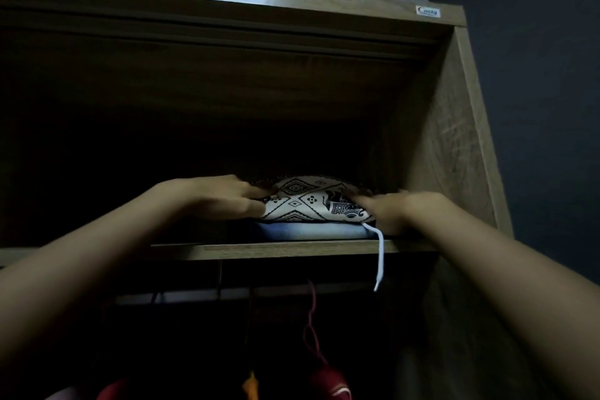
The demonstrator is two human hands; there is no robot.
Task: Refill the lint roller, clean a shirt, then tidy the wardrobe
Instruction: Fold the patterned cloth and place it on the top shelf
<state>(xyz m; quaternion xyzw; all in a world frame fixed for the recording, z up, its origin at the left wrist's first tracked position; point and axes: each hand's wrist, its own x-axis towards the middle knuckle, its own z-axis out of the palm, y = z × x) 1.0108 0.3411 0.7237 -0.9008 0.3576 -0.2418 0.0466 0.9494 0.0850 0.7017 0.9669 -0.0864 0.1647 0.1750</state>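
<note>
A folded white cloth with a black geometric print lies on top of a folded blue garment on the wardrobe's upper shelf. My left hand grips the patterned cloth's left edge, fingers curled onto it. At the cloth's right edge, my right hand holds it with fingers reaching over the top. A white drawstring hangs down from the pile over the shelf's front edge. No lint roller is in view.
The wardrobe's right side panel stands close to my right hand. Below the shelf a hanging rail carries hangers, a dark red one among them, with red clothes at the bottom. The shelf's left part is dark.
</note>
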